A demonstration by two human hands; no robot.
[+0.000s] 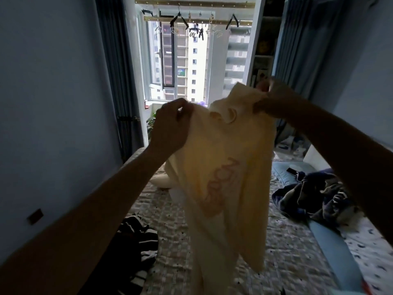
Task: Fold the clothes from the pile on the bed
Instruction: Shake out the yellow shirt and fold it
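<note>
Hands raised above the quilted bed [287, 252] — left hand [170, 126] and right hand [274, 99] each pinch a shoulder of the pale yellow cotton T-shirt [225, 177], which hangs between them with its hem toward the bed.

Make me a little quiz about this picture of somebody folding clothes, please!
1. True or false: the cream shirt lies flat on the bed.
2. Which hand is higher? A) left hand B) right hand
3. Fill in: the striped garment lies on the bed, below the ___ arm.

Key:
1. False. Both hands hold it up in the air by its top corners.
2. B.
3. left.
</note>
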